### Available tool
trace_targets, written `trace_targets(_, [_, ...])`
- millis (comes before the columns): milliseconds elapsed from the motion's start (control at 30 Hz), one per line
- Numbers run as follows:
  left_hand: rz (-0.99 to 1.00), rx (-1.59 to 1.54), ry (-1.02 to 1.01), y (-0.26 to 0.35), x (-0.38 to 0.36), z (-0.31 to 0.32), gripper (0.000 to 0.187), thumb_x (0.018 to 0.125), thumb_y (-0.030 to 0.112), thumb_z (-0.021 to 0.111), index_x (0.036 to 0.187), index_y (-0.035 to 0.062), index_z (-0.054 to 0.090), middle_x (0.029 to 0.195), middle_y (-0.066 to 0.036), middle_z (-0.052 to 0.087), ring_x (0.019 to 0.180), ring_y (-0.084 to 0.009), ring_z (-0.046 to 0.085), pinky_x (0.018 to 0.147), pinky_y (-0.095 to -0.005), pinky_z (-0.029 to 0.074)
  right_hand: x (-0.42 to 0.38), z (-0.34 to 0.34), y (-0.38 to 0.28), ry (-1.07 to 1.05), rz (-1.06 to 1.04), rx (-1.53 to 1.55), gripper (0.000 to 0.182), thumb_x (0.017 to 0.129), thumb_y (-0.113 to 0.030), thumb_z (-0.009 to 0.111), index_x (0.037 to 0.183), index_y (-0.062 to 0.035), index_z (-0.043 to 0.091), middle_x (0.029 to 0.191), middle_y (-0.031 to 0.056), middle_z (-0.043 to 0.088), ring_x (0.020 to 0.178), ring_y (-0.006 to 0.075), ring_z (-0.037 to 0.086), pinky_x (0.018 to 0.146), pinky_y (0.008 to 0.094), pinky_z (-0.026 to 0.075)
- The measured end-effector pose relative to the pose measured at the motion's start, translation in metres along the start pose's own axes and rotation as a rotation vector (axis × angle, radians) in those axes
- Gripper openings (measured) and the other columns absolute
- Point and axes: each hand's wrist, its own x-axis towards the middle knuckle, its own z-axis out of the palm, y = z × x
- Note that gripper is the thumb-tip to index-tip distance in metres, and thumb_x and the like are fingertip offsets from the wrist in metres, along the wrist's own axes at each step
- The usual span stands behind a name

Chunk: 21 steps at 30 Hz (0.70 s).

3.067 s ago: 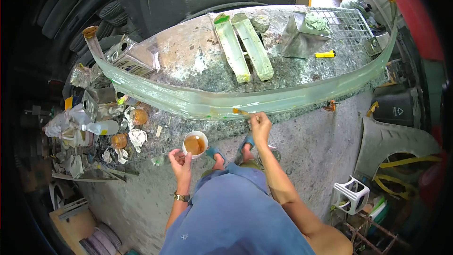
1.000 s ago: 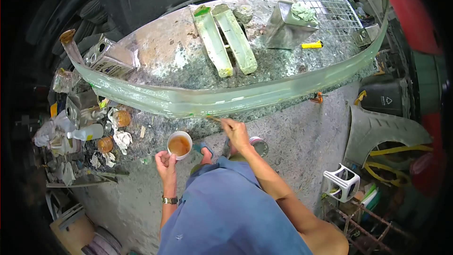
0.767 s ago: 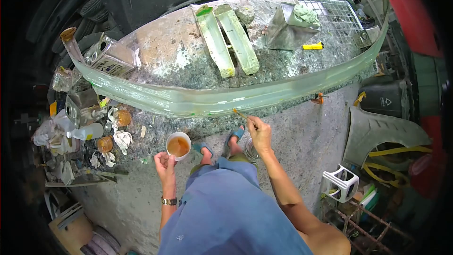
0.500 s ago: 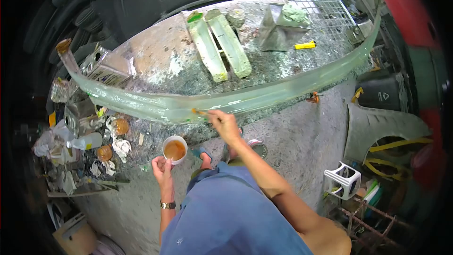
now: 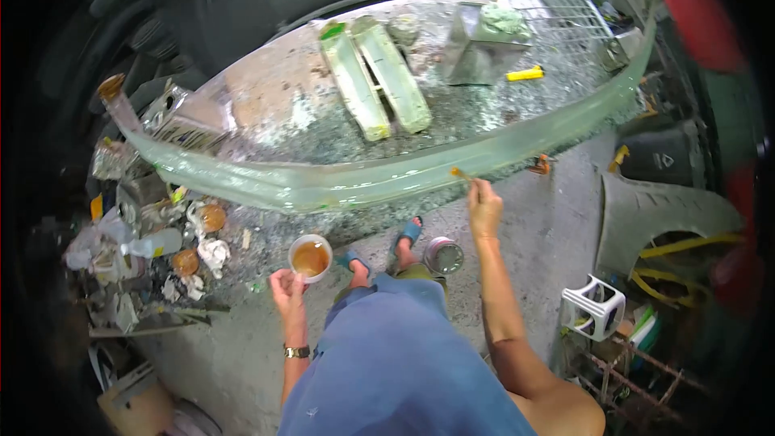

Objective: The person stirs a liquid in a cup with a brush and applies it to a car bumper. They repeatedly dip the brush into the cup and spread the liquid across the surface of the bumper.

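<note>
A white cup (image 5: 311, 258) of amber liquid is held by its rim in my left hand (image 5: 288, 291), low in front of the bench. My right hand (image 5: 485, 208) grips a small brush (image 5: 461, 173) by its handle. The brush's orange-brown tip meets the lower edge of a long, curved, translucent greenish strip (image 5: 355, 181), right of its middle. This glossy strip runs along the near side of the bench, and both its ends bend away from me.
On the stained bench (image 5: 266, 89) lie two greenish moulded pieces (image 5: 391, 73), a metal block (image 5: 476, 52), a yellow tool (image 5: 525, 73) and a wire rack (image 5: 557, 16). Bottles and crumpled paper (image 5: 213, 253) crowd the left. A can (image 5: 444, 255) and white stool (image 5: 594, 307) stand on the floor.
My right hand has moved right along the strip with the brush. My left hand and the cup have shifted slightly right. Both feet now show more clearly.
</note>
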Motion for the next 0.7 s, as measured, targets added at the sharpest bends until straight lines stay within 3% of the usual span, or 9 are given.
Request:
trace_targets(133, [0.004, -0.028, -0.026, 0.001, 0.001, -0.005, 0.027, 0.089, 0.015, 0.066, 0.106, 0.0076, 0.046, 0.095, -0.003, 0.058, 0.087, -0.0100, 0.057, 0.075, -0.0270, 0.051, -0.022, 0.023, -0.034, -0.149, -0.113, -0.043, 0.010, 0.088, -0.014, 0.058, 0.093, -0.0060, 0.056, 0.072, 0.0206, 0.064, 0.067, 0.0392, 0.063, 0.059, 0.0479, 0.049])
trace_targets(200, [0.002, -0.029, -0.019, 0.003, 0.001, -0.010, 0.026, 0.089, 0.014, 0.066, 0.105, 0.0079, 0.046, 0.094, -0.002, 0.057, 0.087, -0.0098, 0.057, 0.076, -0.0269, 0.051, -0.045, 0.051, -0.069, -0.362, -0.198, -0.082, 0.010, 0.088, -0.015, 0.056, 0.092, -0.0073, 0.052, 0.069, 0.0199, 0.063, 0.066, 0.0393, 0.063, 0.059, 0.0495, 0.049])
trace_targets(400, [0.006, -0.055, 0.046, 0.005, -0.003, -0.031, 0.027, 0.089, 0.015, 0.066, 0.105, 0.0074, 0.046, 0.093, -0.001, 0.055, 0.085, -0.0093, 0.055, 0.074, -0.0274, 0.051, -0.069, 0.077, -0.144, -0.384, -0.248, 0.102, 0.010, 0.089, -0.016, 0.056, 0.092, -0.0071, 0.055, 0.067, 0.0197, 0.063, 0.064, 0.0405, 0.063, 0.057, 0.0487, 0.049])
trace_targets(500, [0.041, -0.012, 0.072, -0.002, -0.004, -0.049, 0.027, 0.091, 0.021, 0.062, 0.108, 0.0067, 0.046, 0.096, -0.004, 0.059, 0.086, -0.0112, 0.059, 0.078, -0.0293, 0.053, -0.066, 0.082, -0.160, -0.342, -0.155, 0.325, 0.013, 0.089, -0.018, 0.058, 0.092, -0.0060, 0.060, 0.068, 0.0192, 0.064, 0.061, 0.0387, 0.063, 0.057, 0.0460, 0.050])
trace_targets(567, [0.043, 0.011, 0.068, -0.004, -0.003, -0.055, 0.028, 0.091, 0.022, 0.062, 0.108, 0.0067, 0.046, 0.095, -0.003, 0.058, 0.085, -0.0108, 0.058, 0.078, -0.0293, 0.053, -0.066, 0.096, -0.165, -0.562, 0.116, 0.718, 0.016, 0.089, -0.020, 0.059, 0.093, -0.0051, 0.064, 0.069, 0.0179, 0.065, 0.060, 0.0352, 0.064, 0.058, 0.0427, 0.050])
trace_targets(667, [0.011, -0.032, 0.067, -0.001, -0.005, -0.054, 0.025, 0.090, 0.015, 0.063, 0.107, 0.0073, 0.046, 0.094, -0.001, 0.055, 0.085, -0.0092, 0.054, 0.073, -0.0270, 0.051, -0.067, 0.117, -0.158, -0.608, 0.018, 0.577, 0.016, 0.089, -0.019, 0.059, 0.094, -0.0049, 0.065, 0.067, 0.0169, 0.065, 0.058, 0.0320, 0.064, 0.059, 0.0409, 0.050])
trace_targets(700, [0.006, -0.032, 0.060, 0.000, -0.005, -0.054, 0.025, 0.090, 0.015, 0.063, 0.107, 0.0073, 0.046, 0.094, -0.001, 0.055, 0.085, -0.0092, 0.054, 0.073, -0.0270, 0.051, -0.065, 0.120, -0.152, -0.554, -0.039, 0.443, 0.016, 0.088, -0.018, 0.059, 0.091, -0.0041, 0.066, 0.067, 0.0182, 0.064, 0.061, 0.0347, 0.064, 0.061, 0.0423, 0.051])
